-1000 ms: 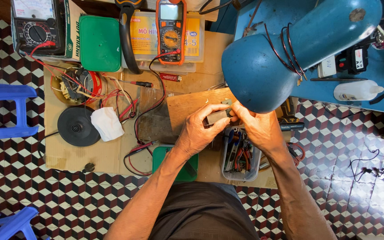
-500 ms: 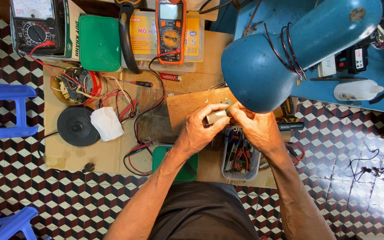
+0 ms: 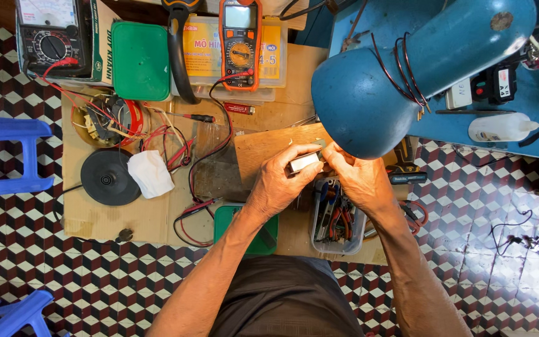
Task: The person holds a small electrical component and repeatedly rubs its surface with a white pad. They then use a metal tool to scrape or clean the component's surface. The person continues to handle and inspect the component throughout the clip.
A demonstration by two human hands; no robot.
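I see both hands closed on one small pale block (image 3: pixel 304 161). The left hand (image 3: pixel 279 187) wraps it from the near side, fingers curled over its top; the right hand (image 3: pixel 360 181) pinches its right end with the fingertips. What the block is, I cannot tell. It is held just above the wooden board (image 3: pixel 263 146), near the middle of the cardboard sheet (image 3: pixel 126 218) that covers the work surface, directly under the blue lamp shade (image 3: pixel 369 100).

Just below the hands stands a clear tub (image 3: pixel 338 218) of pliers, at the sheet's near edge. A green lid (image 3: pixel 244 218) lies beside it under the left forearm. Toward the left edge lie a black disc (image 3: pixel 107 176) and a white rag (image 3: pixel 151 173), touching. At the far edge sit an orange meter (image 3: pixel 240 40), a green box (image 3: pixel 140 60) and a black meter (image 3: pixel 51 37), with red leads (image 3: pixel 176 146) trailing across the sheet.
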